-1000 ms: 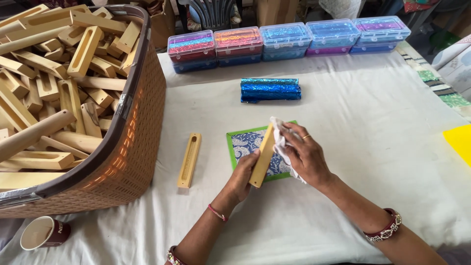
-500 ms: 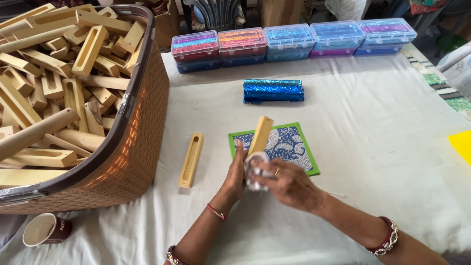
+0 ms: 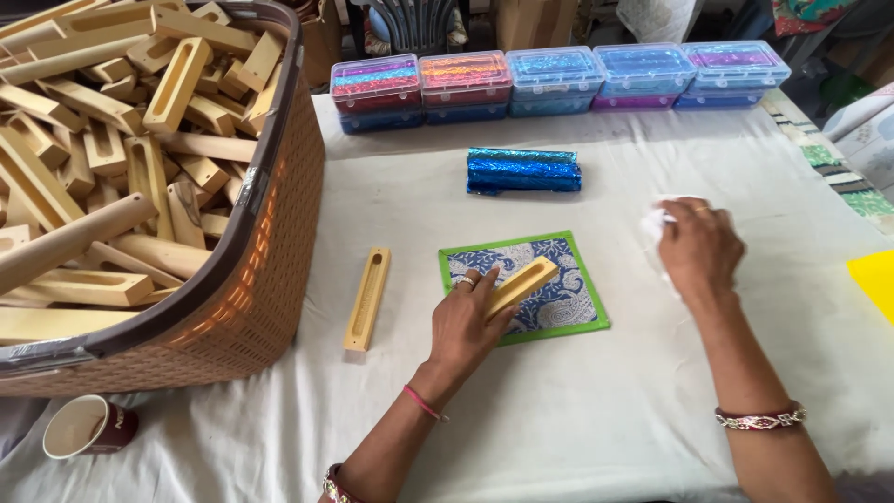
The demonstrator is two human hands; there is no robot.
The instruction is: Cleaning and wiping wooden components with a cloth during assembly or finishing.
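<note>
my arms are bare, no sleeves. my left hand [image 3: 463, 326] has a ring on one of its fingers [image 3: 463, 279], a thin pink thread round the wrist and a beaded bangle further up. my right hand [image 3: 700, 247] wears a ring too, with a dark red, silver-trimmed bangle above.

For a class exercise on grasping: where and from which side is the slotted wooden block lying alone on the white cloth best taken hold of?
Probably pinch the slotted wooden block across its narrow long sides near mid-length, coming from above. It lies flat, slot up, with free cloth on both sides.
</note>
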